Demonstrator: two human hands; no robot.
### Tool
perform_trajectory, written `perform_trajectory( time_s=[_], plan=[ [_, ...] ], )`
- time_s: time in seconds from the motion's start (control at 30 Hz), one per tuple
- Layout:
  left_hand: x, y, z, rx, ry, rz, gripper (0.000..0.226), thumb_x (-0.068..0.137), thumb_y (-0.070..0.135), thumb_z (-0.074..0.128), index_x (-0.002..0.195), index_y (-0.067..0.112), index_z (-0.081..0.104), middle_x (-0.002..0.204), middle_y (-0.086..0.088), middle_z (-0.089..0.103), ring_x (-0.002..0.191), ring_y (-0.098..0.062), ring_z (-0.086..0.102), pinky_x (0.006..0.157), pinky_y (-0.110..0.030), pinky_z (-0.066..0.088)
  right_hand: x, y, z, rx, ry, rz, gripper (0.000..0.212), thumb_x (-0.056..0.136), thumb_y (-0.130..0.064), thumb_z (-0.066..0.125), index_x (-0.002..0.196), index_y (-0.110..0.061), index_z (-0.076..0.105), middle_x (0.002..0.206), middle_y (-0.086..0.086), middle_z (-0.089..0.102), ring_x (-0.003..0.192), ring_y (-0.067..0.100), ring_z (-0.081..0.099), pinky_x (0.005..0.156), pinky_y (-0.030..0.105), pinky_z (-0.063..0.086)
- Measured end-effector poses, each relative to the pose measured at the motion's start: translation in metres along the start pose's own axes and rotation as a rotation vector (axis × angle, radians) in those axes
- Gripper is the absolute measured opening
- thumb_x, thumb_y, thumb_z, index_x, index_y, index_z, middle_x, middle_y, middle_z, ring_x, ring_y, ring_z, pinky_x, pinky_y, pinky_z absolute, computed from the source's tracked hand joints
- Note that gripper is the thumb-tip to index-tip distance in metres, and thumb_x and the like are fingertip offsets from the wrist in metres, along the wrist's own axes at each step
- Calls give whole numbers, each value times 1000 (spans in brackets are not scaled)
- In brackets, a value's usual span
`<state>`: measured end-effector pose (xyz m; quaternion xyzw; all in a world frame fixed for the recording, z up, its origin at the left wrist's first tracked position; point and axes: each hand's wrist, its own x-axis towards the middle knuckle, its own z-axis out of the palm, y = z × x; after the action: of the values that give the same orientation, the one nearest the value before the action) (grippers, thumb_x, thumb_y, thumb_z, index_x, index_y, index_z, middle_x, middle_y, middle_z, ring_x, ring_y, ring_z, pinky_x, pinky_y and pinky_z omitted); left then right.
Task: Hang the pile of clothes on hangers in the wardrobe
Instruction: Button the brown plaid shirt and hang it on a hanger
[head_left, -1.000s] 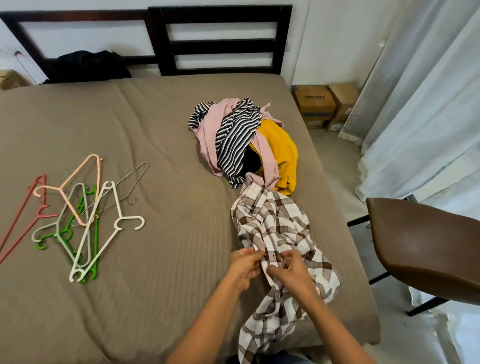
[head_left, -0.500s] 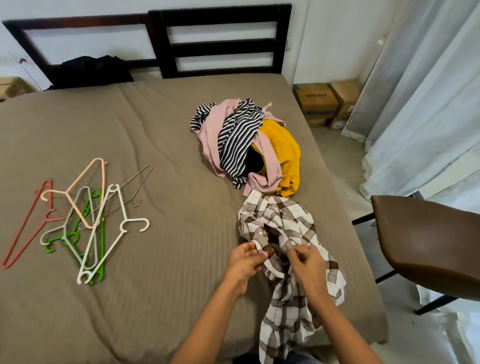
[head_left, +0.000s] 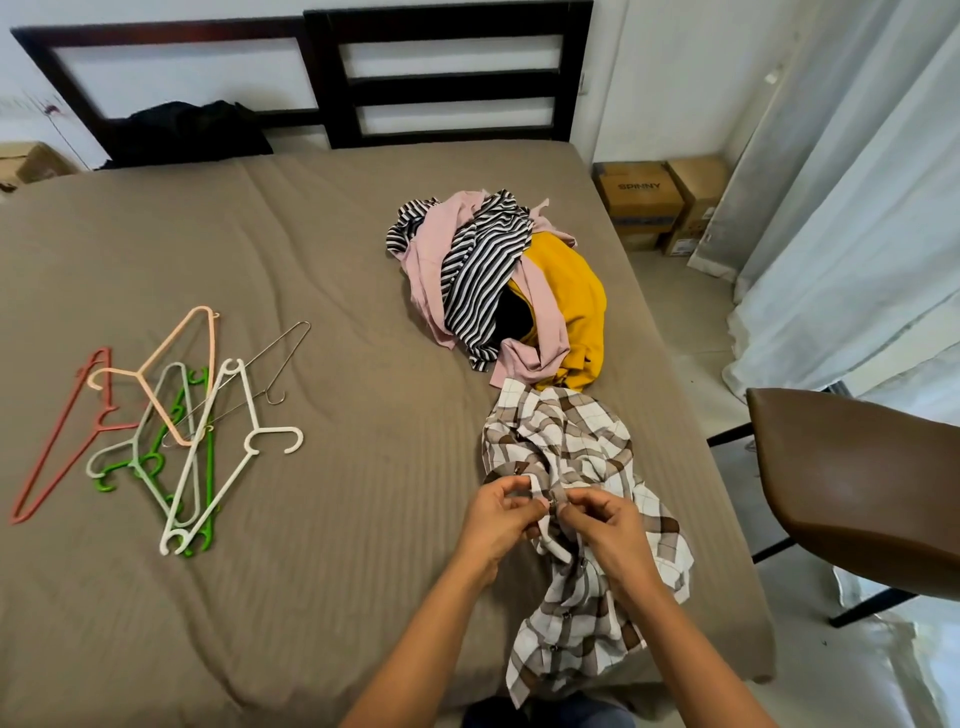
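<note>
Since half a second ago the hands have drawn together: left hand (head_left: 498, 519) and right hand (head_left: 602, 530) now each pinch the button strip of the plaid shirt (head_left: 571, 441), fingertips almost meeting. The shirt lies on the near right part of the bed (head_left: 311, 571), with its lower end draped over the near edge. At 12 o'clock from it, touching its far end, sits the pile (head_left: 498, 280) of striped, pink and yellow clothes. Overlapping hangers (head_left: 176, 431) lie at 9 o'clock. Two cardboard boxes (head_left: 636, 202) stand on the floor at 1 o'clock, closed, contents hidden; the left one reads "SPINNY", the other's label is too small to read. A chair (head_left: 857, 478) stands at 3 o'clock.
</note>
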<state>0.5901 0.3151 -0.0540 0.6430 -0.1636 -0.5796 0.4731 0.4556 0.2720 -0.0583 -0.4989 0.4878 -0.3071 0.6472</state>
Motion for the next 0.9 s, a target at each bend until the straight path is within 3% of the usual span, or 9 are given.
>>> perform_trajectory(
  time_s=[0.17,0.33,0.43,0.57,0.63,0.77,0.9],
  plan=[
    [0,-1,2,19,30,23,28,83,0,67,108,4,54,76,-7,58,55,-8,53,46,-15,43,3,1,-7,-82,-43,25,13,80,6,66,86,-3,72,78,26,66,72,24,63,72,32,54],
    [0,-6,5,44,77,41,28,82,1,68,108,4,56,75,-6,58,58,-9,53,47,-13,42,-2,0,-7,-218,-32,-4,9,80,1,68,77,-8,71,61,5,59,63,17,58,66,29,51],
    [0,-7,4,96,86,59,28,79,3,72,103,7,59,72,-4,61,58,-9,56,50,-15,43,-5,3,-5,-319,-6,-58,22,89,-10,59,69,-11,68,59,4,61,57,16,55,59,35,47],
    [0,-7,4,176,108,103,26,74,4,76,96,10,62,68,-3,64,54,-5,57,51,-16,44,-9,5,-1,-266,65,-23,14,89,-12,62,78,-16,71,62,5,66,56,13,58,55,30,48],
    [0,-7,6,197,148,97,25,74,5,76,94,13,62,74,-6,66,58,-9,59,52,-18,46,-11,6,3,-259,82,-33,8,84,-12,68,81,-18,72,68,1,68,61,11,61,61,30,51],
    [1,-11,11,49,223,-6,13,82,3,66,94,10,63,82,-9,67,63,-12,62,55,-21,53,-14,4,11,-358,129,-72,7,81,-13,71,82,-20,72,74,-6,70,72,6,65,71,27,55],
    [-2,-13,12,-87,194,-66,12,85,11,68,95,6,64,81,-9,69,66,-15,64,67,-29,58,-17,1,17,-640,192,-178,4,80,-19,72,83,-20,70,76,-9,68,70,5,63,68,25,53]
  ],
)
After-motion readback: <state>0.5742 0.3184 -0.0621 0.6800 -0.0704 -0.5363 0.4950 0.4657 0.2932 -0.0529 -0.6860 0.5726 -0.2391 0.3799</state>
